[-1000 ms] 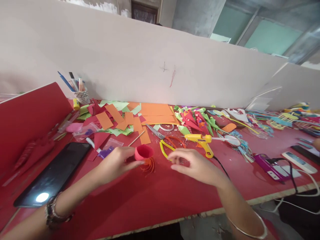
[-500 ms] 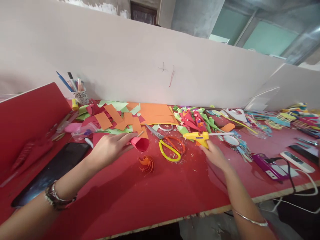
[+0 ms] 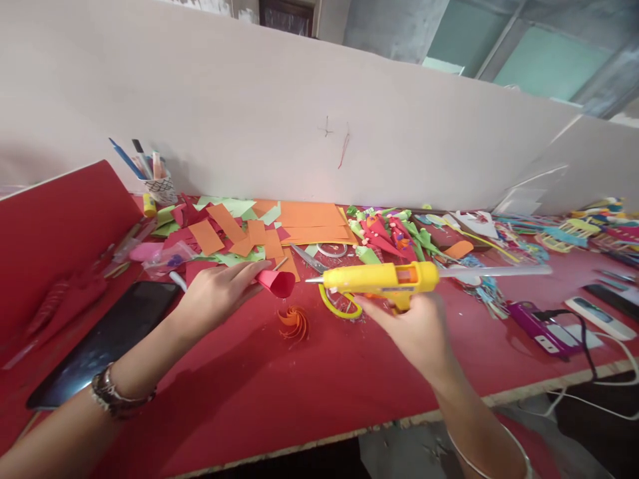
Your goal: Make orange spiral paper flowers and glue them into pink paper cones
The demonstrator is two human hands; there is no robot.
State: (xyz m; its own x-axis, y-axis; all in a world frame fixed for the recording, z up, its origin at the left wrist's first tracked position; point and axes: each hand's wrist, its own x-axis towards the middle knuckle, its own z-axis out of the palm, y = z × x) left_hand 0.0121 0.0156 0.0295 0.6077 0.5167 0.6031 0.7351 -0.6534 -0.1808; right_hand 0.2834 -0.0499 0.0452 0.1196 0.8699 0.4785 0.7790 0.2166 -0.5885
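Left hand [image 3: 219,291] and right hand [image 3: 414,329] raised over the table [image 3: 299,399], forearms angled inward.
Left pinches a red paper cone [image 3: 277,283]; right grips a yellow glue gun [image 3: 369,277] pointing toward it; between them lies an orange paper curl [image 3: 296,323].

Soft, fairly bright light here, pale glare on the smartphone [image 3: 107,342], shadow across the red tabletop [image 3: 319,379], white partition's [image 3: 249,113] edge bowing!

The glue gun [image 3: 380,279] was yellow, the paper cone [image 3: 279,283] pinkish red, the curled paper [image 3: 297,324] orange. Near the far edge of the red table [image 3: 299,399], a white cup [image 3: 160,190] bore dark criss-cross lines.
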